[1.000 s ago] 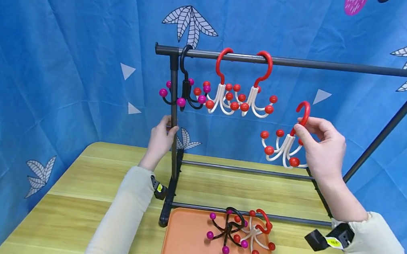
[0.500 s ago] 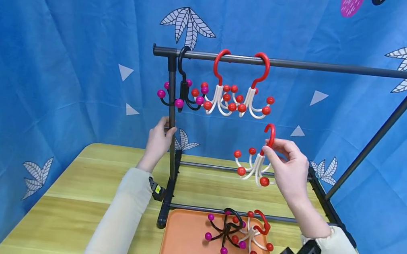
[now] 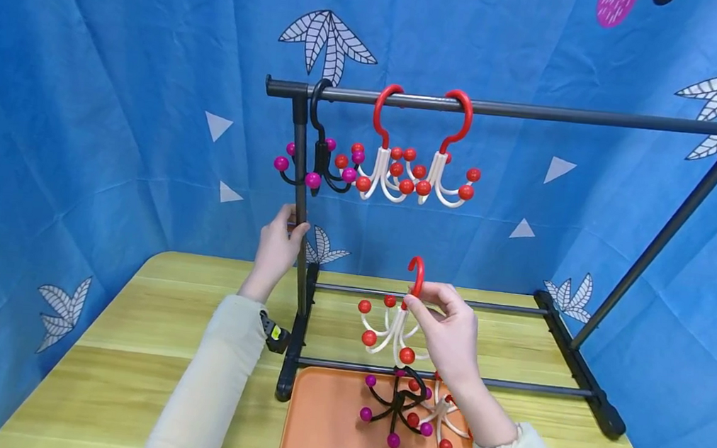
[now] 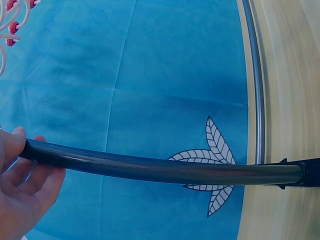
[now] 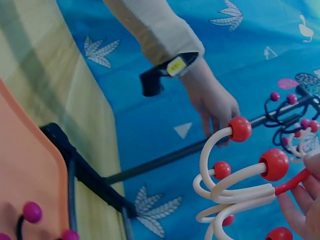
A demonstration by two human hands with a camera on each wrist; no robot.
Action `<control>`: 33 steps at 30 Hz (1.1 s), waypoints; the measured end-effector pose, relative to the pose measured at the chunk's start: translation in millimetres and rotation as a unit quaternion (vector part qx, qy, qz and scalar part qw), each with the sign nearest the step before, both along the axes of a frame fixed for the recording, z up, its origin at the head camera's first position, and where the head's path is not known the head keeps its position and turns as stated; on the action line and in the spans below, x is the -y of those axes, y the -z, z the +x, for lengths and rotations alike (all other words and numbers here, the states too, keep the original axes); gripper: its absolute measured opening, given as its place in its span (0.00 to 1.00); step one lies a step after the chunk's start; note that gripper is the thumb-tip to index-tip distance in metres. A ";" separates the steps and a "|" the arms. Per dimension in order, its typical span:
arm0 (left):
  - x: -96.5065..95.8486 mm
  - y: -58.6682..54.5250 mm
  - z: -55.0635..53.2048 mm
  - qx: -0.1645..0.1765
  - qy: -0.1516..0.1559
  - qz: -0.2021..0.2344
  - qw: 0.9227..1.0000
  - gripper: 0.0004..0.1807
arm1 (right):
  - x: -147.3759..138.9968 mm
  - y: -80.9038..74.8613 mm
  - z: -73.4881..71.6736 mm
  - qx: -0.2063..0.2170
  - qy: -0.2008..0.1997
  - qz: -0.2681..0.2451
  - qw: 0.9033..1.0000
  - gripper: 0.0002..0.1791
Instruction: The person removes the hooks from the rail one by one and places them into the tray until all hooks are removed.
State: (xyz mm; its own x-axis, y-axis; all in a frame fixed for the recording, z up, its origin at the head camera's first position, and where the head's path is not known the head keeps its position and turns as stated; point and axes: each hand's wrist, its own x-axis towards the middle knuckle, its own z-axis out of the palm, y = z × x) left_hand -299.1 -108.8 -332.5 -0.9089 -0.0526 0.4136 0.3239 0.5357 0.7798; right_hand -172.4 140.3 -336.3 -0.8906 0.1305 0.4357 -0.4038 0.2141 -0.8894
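Red hook (image 3: 419,278) snug between right fingers (image 3: 443,295)

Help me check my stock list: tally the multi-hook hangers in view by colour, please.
Black hangers: 2 (one on the rail, one on the tray)
Red-and-white hangers: 4 (two on the rail, one in the right hand, one on the tray)
Total: 6

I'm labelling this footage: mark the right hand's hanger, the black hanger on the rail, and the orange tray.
Held hanger (image 3: 398,329), head view, white stem.
Hanging black hanger (image 3: 320,156), head view, black stem.
Orange tray (image 3: 323,424), head view, bare left surface.
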 end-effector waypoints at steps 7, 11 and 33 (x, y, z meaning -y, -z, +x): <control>0.7 2.8 1.3 0.007 0.003 -0.002 1.000 0.13 | 17.8 3.9 15.0 0.056 -0.043 -0.019 0.997 0.07; 0.6 2.4 0.6 0.004 0.000 -0.002 1.000 0.13 | 27.2 6.9 21.2 0.084 -0.047 0.006 0.995 0.06; 1.4 1.5 -2.0 0.000 0.000 -0.004 1.000 0.13 | 46.3 69.6 16.8 0.112 -0.092 0.054 0.988 0.05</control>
